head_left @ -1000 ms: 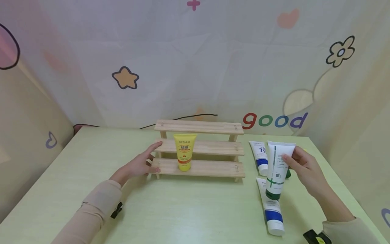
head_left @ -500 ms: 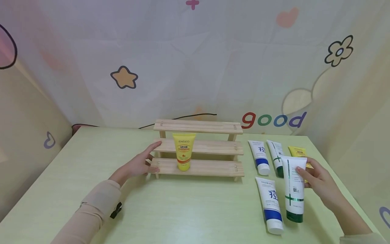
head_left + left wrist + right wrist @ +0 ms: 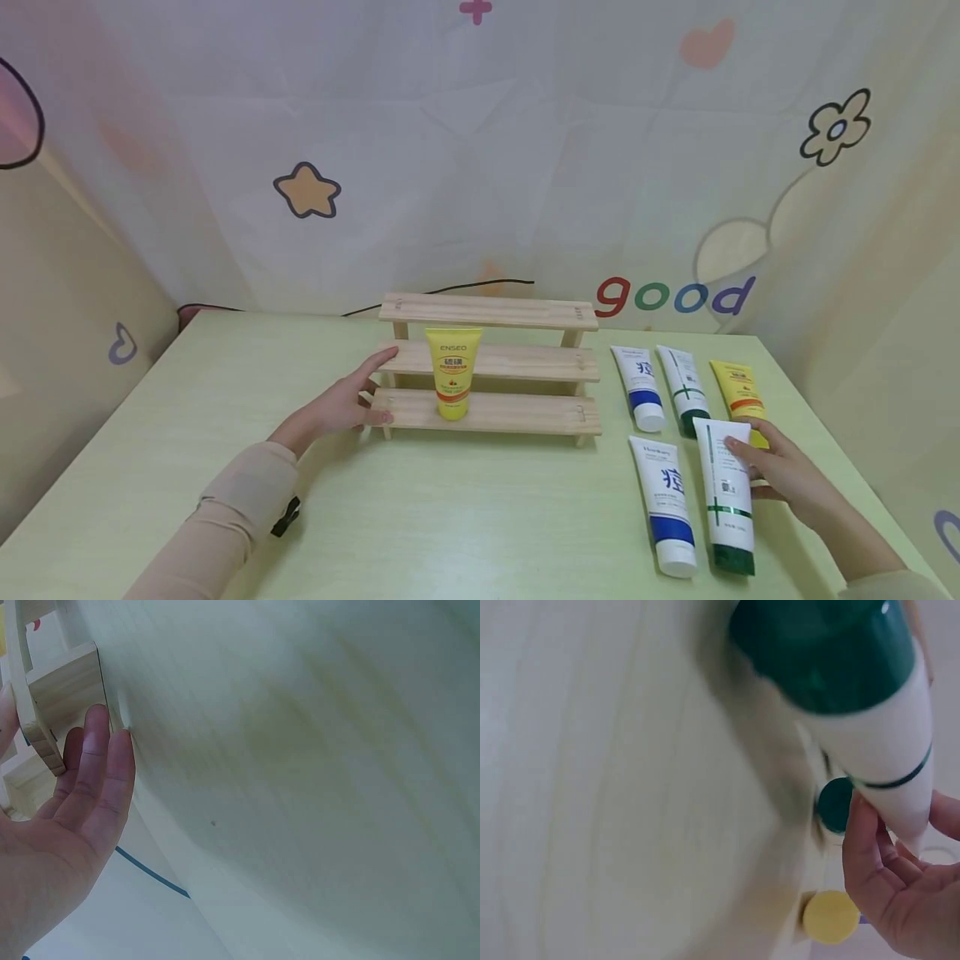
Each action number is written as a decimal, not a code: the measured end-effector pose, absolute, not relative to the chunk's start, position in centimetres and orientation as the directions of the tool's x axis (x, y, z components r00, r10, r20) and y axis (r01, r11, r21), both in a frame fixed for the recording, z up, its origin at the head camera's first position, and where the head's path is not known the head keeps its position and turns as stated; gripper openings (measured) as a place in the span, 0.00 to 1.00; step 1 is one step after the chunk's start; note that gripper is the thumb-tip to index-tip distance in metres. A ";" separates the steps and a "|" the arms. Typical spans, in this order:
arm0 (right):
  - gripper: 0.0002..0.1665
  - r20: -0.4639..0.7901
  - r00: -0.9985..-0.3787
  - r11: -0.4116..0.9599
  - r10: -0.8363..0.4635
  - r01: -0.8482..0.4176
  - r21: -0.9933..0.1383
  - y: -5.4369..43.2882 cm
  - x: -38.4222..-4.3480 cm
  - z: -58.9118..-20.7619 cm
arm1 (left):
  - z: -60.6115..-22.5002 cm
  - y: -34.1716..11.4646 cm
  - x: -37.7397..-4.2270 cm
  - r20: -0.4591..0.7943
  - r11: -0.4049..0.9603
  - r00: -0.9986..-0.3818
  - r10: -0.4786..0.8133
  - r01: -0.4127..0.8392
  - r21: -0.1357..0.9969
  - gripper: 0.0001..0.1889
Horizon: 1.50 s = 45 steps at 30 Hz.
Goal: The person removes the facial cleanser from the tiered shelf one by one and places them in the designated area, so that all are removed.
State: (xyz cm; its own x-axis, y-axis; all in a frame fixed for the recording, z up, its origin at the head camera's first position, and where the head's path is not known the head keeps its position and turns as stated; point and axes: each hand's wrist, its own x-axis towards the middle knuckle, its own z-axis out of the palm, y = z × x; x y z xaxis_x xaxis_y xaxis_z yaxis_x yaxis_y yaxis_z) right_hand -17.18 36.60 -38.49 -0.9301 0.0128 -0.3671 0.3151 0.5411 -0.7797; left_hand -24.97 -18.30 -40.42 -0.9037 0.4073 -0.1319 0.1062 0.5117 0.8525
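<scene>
My left hand rests with straight fingers against the left end of a three-step wooden rack; the left wrist view shows the hand beside the rack's end. A yellow tube stands cap-down on the lowest step. At the right, my right hand grips the top of a white tube with a green cap, low over the table or on it, cap toward me. In the right wrist view the fingers pinch that tube.
On the table right of the rack lie a blue-and-white tube, a green-and-white tube and a yellow tube. Another blue-and-white tube lies just left of the held one. A patterned cloth hangs behind.
My right hand has carried the green-capped tube from a raised spot near the rack down and to the right, next to the near blue tube. The left hand has not moved.
</scene>
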 end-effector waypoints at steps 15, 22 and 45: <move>0.38 -0.387 -0.922 0.619 0.021 0.316 -0.719 36.8 -18.2 -39.9 | -40.1 -18.3 -24.9 -0.139 0.510 -0.904 0.404 0.096 0.855 0.49; 0.38 -0.214 -0.974 0.713 0.071 0.200 -0.672 36.8 -17.5 -37.5 | -40.2 -18.2 -24.9 -0.136 0.514 -0.904 0.405 0.103 0.851 0.49; 0.28 0.201 -0.980 0.441 -0.008 -0.184 -0.879 26.5 -19.4 -31.6 | -40.7 -18.3 -25.0 -0.123 0.520 -0.906 0.406 0.119 0.846 0.48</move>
State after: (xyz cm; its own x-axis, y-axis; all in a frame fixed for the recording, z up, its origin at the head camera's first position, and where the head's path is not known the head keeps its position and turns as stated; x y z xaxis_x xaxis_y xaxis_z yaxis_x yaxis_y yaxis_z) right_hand -19.39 26.49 -31.62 -0.9796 -0.0081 0.2008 -0.1838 0.4407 -0.8786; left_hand -24.99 -18.28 -40.66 -0.9056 0.4061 -0.1226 0.1189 0.5204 0.8456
